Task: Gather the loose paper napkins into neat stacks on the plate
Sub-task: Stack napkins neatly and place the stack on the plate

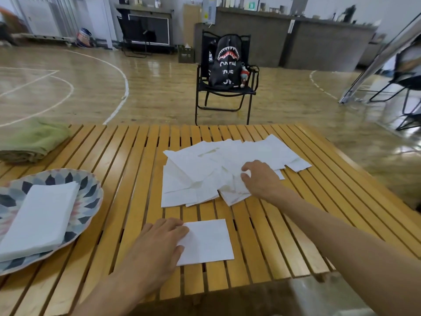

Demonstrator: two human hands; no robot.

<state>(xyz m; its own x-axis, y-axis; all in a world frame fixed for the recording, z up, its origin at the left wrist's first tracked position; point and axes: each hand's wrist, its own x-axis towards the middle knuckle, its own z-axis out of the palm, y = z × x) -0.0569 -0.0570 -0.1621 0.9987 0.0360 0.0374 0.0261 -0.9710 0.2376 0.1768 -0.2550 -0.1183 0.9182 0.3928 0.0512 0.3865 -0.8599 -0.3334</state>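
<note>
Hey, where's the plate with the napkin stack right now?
In the head view the plate sits at the table's left edge, holding a neat napkin stack, nearer the camera than the green cloth and left of the left hand.

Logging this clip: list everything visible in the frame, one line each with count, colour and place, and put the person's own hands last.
slatted table: one, orange-yellow wood, fills the foreground.
plate: one, blue, grey and pink petal pattern, table's left edge.
napkin stack: one neat stack, white, on the plate.
loose napkins: a spread pile, white, table centre; count unclear.
single napkin: one, white, flat on the near table.
green cloth: one, folded, table's far left corner.
folding chair: one, black, on the floor beyond the table.
backpack: one, black with a shark mouth, on the chair.
left hand: fingers rest flat on the single napkin's left edge.
right hand: fingers curled into the loose napkins.
</note>
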